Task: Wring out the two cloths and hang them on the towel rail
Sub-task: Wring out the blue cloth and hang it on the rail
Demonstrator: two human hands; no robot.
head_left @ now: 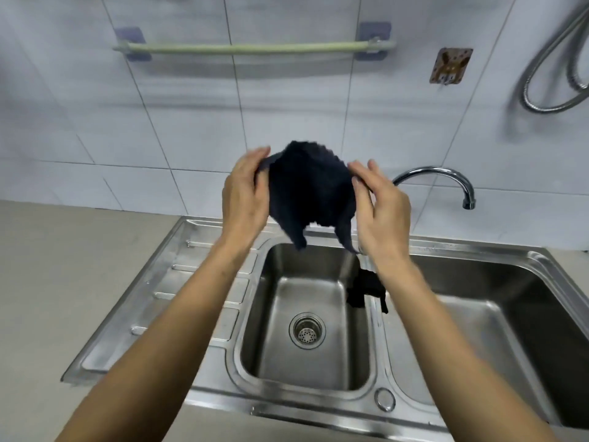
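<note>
The left hand [243, 199] and right hand [381, 207] each pinch a top corner of the dark blue cloth [310, 193], spread left to right above the sink [210, 247]. The towel rail [255, 48] runs parallel to that span, higher and farther, with bare wall between. The second dark cloth [366, 287] lies draped over the divider between the basins, below the right wrist.

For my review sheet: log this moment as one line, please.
stage: pre-hang | left hand + right hand: gripping dark cloth above sink | second cloth: on divider | towel rail: bare
</note>
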